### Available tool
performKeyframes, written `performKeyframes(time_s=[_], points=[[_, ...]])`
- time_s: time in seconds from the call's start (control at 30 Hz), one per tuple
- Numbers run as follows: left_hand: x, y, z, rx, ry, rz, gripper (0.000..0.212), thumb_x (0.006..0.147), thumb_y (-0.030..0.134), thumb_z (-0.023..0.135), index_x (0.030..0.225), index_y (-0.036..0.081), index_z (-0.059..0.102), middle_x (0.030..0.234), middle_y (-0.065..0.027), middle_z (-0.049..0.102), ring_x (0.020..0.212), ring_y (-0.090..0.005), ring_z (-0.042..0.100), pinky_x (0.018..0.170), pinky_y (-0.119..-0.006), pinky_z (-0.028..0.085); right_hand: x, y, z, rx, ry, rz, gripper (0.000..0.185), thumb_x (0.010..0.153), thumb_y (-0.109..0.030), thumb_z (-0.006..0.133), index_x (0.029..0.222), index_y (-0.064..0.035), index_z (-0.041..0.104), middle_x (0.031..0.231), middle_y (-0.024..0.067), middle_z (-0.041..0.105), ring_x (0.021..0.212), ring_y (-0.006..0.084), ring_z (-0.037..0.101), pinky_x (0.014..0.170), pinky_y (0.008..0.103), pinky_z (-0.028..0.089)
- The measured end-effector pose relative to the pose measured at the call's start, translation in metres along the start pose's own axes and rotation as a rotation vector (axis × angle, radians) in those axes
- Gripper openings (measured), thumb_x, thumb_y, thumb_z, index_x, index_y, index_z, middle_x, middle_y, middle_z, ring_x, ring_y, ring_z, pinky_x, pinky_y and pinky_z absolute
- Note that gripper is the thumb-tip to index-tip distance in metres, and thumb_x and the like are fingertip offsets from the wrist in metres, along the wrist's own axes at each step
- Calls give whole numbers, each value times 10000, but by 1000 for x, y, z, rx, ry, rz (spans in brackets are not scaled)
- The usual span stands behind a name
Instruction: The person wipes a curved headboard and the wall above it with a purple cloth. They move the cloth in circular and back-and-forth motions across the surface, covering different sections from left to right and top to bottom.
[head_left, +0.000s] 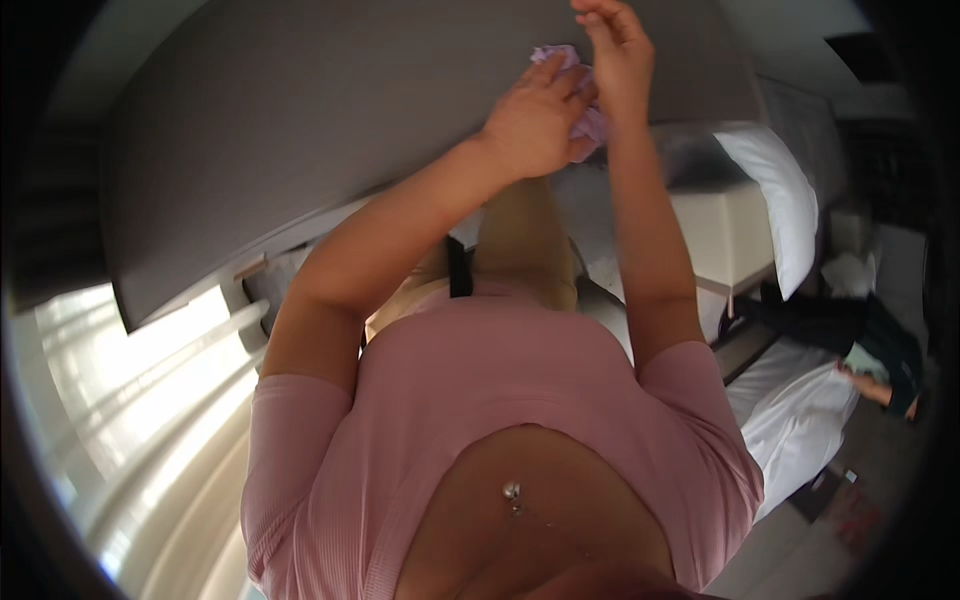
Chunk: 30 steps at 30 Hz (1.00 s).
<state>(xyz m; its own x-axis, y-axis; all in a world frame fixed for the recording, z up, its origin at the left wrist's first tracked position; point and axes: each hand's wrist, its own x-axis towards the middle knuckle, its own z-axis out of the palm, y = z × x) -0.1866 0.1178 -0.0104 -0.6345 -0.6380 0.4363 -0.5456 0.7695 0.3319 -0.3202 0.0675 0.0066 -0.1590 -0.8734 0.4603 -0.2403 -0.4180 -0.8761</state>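
Note:
My left hand (536, 124) presses on a crumpled light purple cloth (589, 127), its fingers spread over it and bits of cloth showing between and beside them. The cloth lies against a broad dark grey-brown panel (315, 97), near its lower edge. To the right of the cloth, my right hand (622, 64) is raised close to the top rim of the view, fingers bent and fingertips near each other. No object shows in it, but the inside of its grasp is partly hidden.
A white pillow (780, 202) stands by a cream-coloured padded piece of furniture (724, 232) at right. Beyond, another person in dark clothes (885, 345) bends over a bed with white bedding (802, 420). Light curtains (180, 420) hang before a bright window at left.

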Motion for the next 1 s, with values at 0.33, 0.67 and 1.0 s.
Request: performKeyframes(time_s=[0.33, 0.67, 1.0], points=[[40, -60, -17, -1126, 490, -481, 306, 844, 30, 528, 1145, 47, 578, 1142, -31, 566, 980, -109, 518, 841, -229, 410, -57, -13, 12, -779, 8, -321, 357, 760, -292, 628, 1039, -72, 592, 1149, 143, 526, 1100, 380, 459, 921, 470, 379], [46, -98, -24, -524, 520, -364, 221, 842, 25, 513, 1035, 58, 616, 1157, -54, 569, 1040, -169, 527, 889, -303, 416, -11, 23, -32, -860, -58, -308, 379, 714, -238, 625, 1067, -103, 592, 1188, 125, 515, 1153, 353, 446, 978, 450, 361], [50, -95, -20, -795, 397, -446, 213, 880, 10, 478, 1054, 24, 600, 1204, -90, 540, 1102, -176, 509, 928, -278, 398, 35, 118, -254, -1366, 332, 34, 416, 797, -316, 489, 1168, -142, 562, 1211, 109, 533, 1155, 281, 473, 975, 417, 366]])
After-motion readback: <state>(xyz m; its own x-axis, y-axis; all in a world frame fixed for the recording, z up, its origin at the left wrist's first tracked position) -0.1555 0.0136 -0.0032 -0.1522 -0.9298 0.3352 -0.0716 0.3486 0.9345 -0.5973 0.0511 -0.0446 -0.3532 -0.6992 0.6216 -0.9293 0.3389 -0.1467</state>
